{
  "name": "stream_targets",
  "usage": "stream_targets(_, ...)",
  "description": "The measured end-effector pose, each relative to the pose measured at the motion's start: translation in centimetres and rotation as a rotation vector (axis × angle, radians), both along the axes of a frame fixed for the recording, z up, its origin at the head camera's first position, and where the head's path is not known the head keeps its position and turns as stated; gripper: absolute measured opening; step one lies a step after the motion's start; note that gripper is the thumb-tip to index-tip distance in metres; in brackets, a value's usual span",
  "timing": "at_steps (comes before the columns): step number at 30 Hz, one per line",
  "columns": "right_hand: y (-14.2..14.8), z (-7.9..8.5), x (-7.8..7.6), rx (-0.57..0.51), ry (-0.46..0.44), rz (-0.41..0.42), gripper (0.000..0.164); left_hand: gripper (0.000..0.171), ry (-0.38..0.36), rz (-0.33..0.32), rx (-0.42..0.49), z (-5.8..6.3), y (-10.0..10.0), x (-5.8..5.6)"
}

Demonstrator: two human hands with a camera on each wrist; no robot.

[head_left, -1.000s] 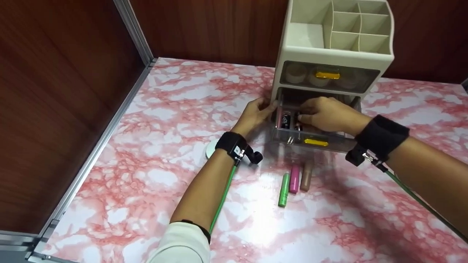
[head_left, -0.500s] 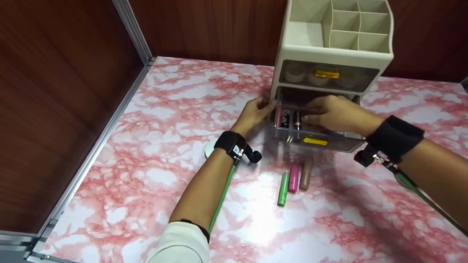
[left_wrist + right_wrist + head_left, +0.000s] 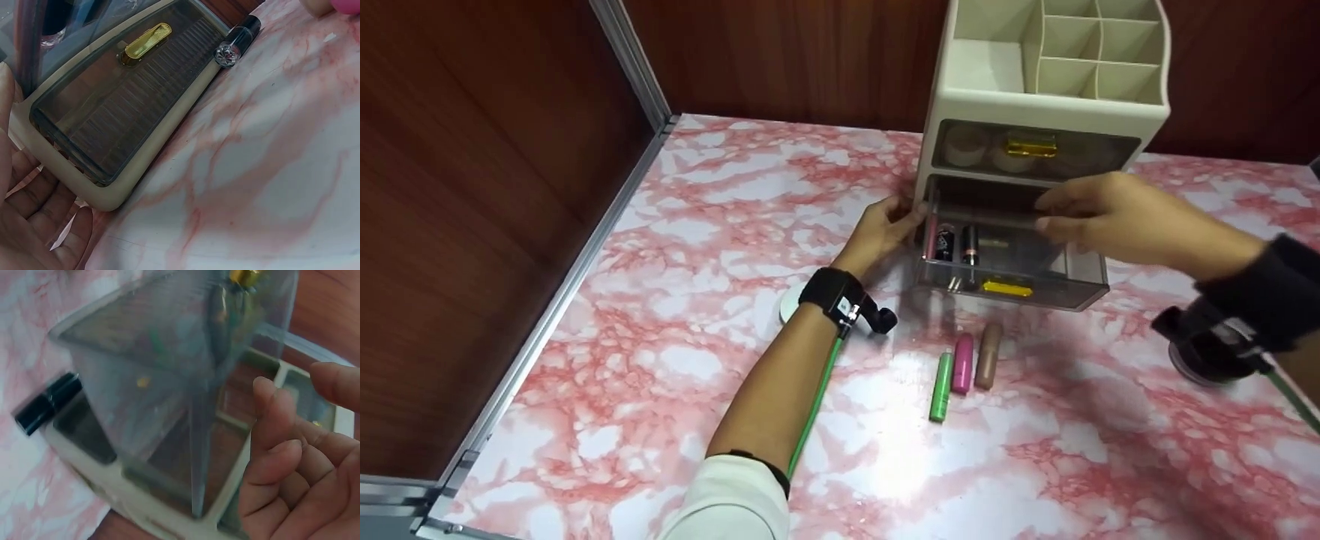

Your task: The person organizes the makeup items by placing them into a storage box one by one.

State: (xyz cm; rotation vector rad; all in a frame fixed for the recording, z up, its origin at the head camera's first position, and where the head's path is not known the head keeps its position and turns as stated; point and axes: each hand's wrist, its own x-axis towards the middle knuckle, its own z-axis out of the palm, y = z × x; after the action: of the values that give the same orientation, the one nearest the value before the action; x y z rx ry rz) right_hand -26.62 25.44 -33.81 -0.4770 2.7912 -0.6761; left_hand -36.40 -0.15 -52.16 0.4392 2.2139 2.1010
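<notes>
My left hand (image 3: pixel 881 232) rests at the left side of a cream drawer organizer (image 3: pixel 1054 109), thumb by the pulled-out, see-through drawer (image 3: pixel 1039 292) with a yellow handle. In the left wrist view, the fingers of that hand (image 3: pixel 34 219) touch the organizer's side edge. Over the drawer's right part hovers my right hand (image 3: pixel 1132 217), holding nothing; the right wrist view shows its fingers (image 3: pixel 275 416) loosely bent and its thumb apart. Inside the drawer, at its left, lie a black cosmetic tube (image 3: pixel 970 246), a black bottle-like item (image 3: pixel 945 241) and a thin pink stick (image 3: pixel 931 240).
Green (image 3: pixel 940 387), pink (image 3: pixel 963 364) and brown (image 3: pixel 988 357) tubes lie before the drawer. A round dark jar-like thing (image 3: pixel 1207 360) stands under my right wrist. A pale round item (image 3: pixel 790 304) sits partly hidden by my left wrist. Round items show behind the upper drawer front (image 3: pixel 1095 161).
My right hand has come up out of the drawer and moved right. The black cosmetic tube now lies uncovered in the drawer. My left hand has stayed put.
</notes>
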Motion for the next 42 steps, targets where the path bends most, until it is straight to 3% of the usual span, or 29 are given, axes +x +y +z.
stream_targets(8,2.6,1.5,1.9,0.004,0.096,-0.024,0.032,0.032,-0.026,-0.024,0.038,-0.2,0.1,0.0)
stream_targets(14,4.7,2.4,4.2,-0.046,0.100,-0.078,0.030,0.029,-0.026,-0.036,0.074,0.2,0.1,0.1)
stream_targets(17,5.5,2.3,5.4,-0.065,0.105,-0.083,0.029,0.030,-0.035,-0.054,0.106,0.3,0.1,0.0)
stream_targets(19,5.7,1.9,6.2,-0.090,0.094,-0.067,0.028,0.031,-0.015,-0.049,0.079,0.4,0.1,-0.1)
stream_targets(25,4.7,-0.2,8.3,-0.158,0.051,0.065,0.025,0.030,0.028,-0.007,-0.028,0.2,0.1,-0.2)
stream_targets(30,3.2,-2.6,9.2,-0.225,0.030,0.137,0.022,0.030,0.014,-0.010,0.000,0.2,0.0,-0.2)
stream_targets(38,2.0,-5.9,9.1,-0.251,-0.135,0.203,0.026,0.030,-0.036,-0.023,0.065,0.0,-0.2,0.0)
stream_targets(42,1.3,-8.1,9.0,-0.282,-0.174,0.237,0.026,0.033,-0.067,-0.042,0.080,0.0,-0.2,0.2)
